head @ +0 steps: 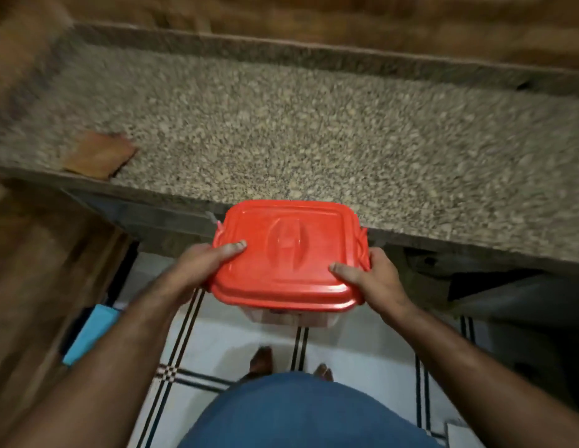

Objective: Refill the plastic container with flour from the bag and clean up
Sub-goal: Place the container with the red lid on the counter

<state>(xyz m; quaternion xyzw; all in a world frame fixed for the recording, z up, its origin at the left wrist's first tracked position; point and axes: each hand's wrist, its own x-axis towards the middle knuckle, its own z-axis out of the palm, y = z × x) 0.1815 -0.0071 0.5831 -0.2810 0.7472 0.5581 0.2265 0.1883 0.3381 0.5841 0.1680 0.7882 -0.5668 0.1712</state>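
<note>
**Q:** Why two hands on it? It's just a tub.

**Me:** Balance, mostly. My left hand (pixel 206 266) is clamped on the left edge of the plastic container (pixel 286 313), thumb lying on top of the red lid (pixel 288 255) and the other fingers tucked underneath where I can't see them. My right hand (pixel 370 275) does the same on the right edge, thumb on the lid, grip closed right by the side latch. Holding it level from both sides keeps the lid flat, and I'd guess it makes setting it down easier.

**Q:** So where is it exactly?

**Me:** In the air, between me and the front edge of the speckled stone bench (pixel 314 130), partly overlapping that edge from my view. Not resting on it as far as I can tell; tiled floor (pixel 236 337) shows underneath.

**Q:** What's it look like?

**Me:** Rounded-square red lid with a raised oval in the middle, sitting on and looking shut. Clear body below, only a strip showing. Can't tell how much flour is inside. No bag in view.
</note>
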